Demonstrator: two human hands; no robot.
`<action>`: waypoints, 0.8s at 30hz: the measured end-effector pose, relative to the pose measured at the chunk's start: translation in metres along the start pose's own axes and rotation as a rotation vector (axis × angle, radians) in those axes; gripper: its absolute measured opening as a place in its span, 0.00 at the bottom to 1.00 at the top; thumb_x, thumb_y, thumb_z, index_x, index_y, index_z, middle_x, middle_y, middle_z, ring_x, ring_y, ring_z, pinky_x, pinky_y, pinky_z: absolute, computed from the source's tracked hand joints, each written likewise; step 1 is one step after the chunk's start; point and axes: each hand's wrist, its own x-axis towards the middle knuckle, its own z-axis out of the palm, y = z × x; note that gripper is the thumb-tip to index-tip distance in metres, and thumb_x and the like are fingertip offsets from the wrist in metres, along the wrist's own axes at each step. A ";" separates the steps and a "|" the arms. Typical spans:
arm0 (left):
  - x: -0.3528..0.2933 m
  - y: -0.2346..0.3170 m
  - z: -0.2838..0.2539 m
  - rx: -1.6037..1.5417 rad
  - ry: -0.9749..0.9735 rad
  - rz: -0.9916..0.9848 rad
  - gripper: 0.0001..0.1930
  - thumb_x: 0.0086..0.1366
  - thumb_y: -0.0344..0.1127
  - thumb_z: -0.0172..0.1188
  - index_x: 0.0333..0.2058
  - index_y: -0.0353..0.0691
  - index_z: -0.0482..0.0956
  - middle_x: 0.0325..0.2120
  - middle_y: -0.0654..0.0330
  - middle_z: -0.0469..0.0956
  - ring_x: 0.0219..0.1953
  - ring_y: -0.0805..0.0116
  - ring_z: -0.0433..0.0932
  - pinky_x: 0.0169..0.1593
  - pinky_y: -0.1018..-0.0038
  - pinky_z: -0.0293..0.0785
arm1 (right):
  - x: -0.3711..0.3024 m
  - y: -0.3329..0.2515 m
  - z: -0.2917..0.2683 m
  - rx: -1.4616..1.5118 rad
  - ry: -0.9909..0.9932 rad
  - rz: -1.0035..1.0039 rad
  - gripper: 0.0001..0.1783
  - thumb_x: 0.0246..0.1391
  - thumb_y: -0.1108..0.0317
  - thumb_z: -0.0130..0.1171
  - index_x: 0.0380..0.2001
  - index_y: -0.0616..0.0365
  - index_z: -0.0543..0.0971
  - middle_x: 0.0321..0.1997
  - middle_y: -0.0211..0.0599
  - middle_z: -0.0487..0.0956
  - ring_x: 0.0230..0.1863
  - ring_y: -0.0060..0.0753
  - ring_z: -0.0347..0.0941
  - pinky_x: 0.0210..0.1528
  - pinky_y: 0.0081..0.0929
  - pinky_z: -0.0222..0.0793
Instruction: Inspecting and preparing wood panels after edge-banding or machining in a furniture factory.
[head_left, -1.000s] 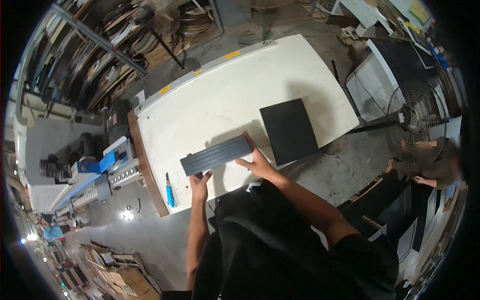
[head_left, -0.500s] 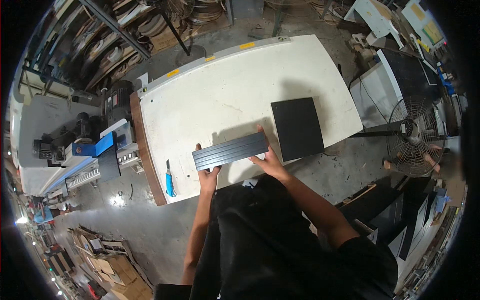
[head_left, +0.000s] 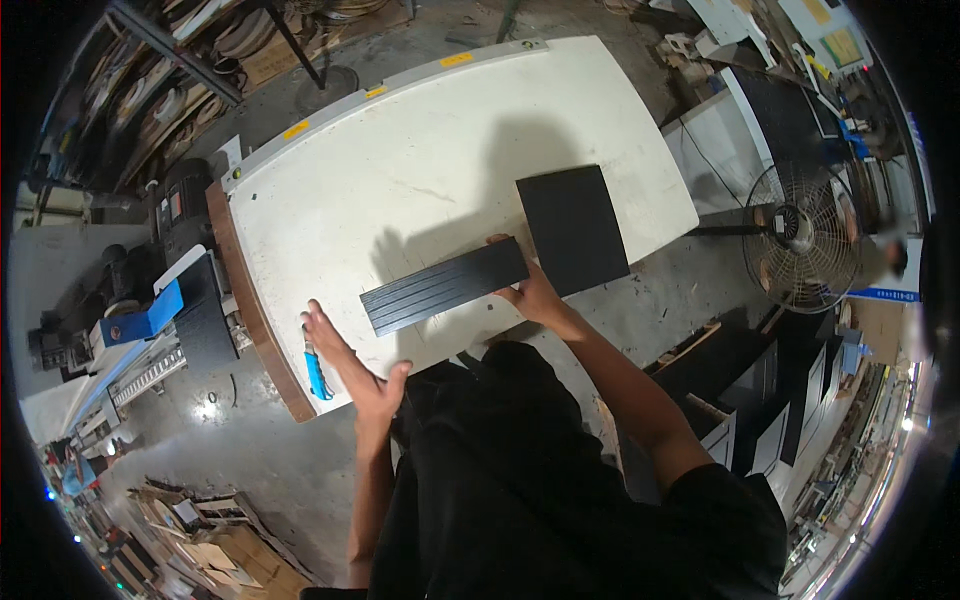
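Observation:
My right hand (head_left: 534,296) grips the right end of a stack of black boards (head_left: 445,287), thumb on the near side and fingers on the far side. The boards' long edges face up as parallel lines, and the stack slants above the white table (head_left: 390,185). My left hand (head_left: 358,376) is off the stack, fingers stretched out and thumb spread, holding nothing. Just beside it, partly behind its fingers, lies a utility knife (head_left: 318,377) with a blue handle. Right of the stack lies a black rectangular panel (head_left: 573,230), close to my right fingers.
A metal straightedge (head_left: 350,103) with yellow labels runs along the table's far edge, and a brown strip (head_left: 262,310) edges its left side. Machinery with a motor (head_left: 185,205) stands left. A caged fan (head_left: 800,235) and leaning dark panels (head_left: 770,400) are at the right.
My left hand has let go of the stack's left end and moved left, opening beside the knife. My right hand still holds the stack. The whole view has shifted slightly.

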 end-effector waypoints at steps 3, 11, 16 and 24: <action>0.034 0.035 -0.019 0.099 -0.069 0.025 0.57 0.70 0.75 0.45 0.76 0.30 0.40 0.78 0.39 0.42 0.80 0.37 0.35 0.78 0.45 0.26 | -0.002 0.007 0.002 0.105 0.003 0.088 0.52 0.53 0.62 0.75 0.74 0.64 0.57 0.72 0.60 0.66 0.71 0.60 0.67 0.69 0.42 0.66; 0.093 0.051 0.079 0.478 -0.321 0.107 0.52 0.71 0.71 0.47 0.74 0.27 0.51 0.74 0.36 0.53 0.78 0.32 0.44 0.78 0.46 0.40 | 0.013 -0.011 -0.006 0.115 0.004 0.018 0.52 0.52 0.62 0.76 0.73 0.64 0.57 0.69 0.58 0.68 0.69 0.62 0.68 0.69 0.45 0.67; 0.101 0.094 0.128 0.558 -0.402 0.083 0.56 0.68 0.76 0.43 0.75 0.29 0.50 0.75 0.37 0.52 0.78 0.34 0.43 0.79 0.48 0.40 | 0.013 -0.013 -0.007 0.177 -0.045 0.086 0.45 0.55 0.65 0.72 0.72 0.63 0.61 0.71 0.54 0.67 0.71 0.58 0.67 0.70 0.45 0.66; 0.107 0.141 0.186 0.426 -0.444 0.147 0.56 0.69 0.77 0.39 0.76 0.31 0.47 0.77 0.40 0.48 0.79 0.36 0.42 0.80 0.49 0.38 | 0.002 0.028 0.004 0.384 -0.051 0.145 0.40 0.57 0.67 0.65 0.71 0.60 0.64 0.70 0.56 0.70 0.70 0.57 0.69 0.70 0.41 0.67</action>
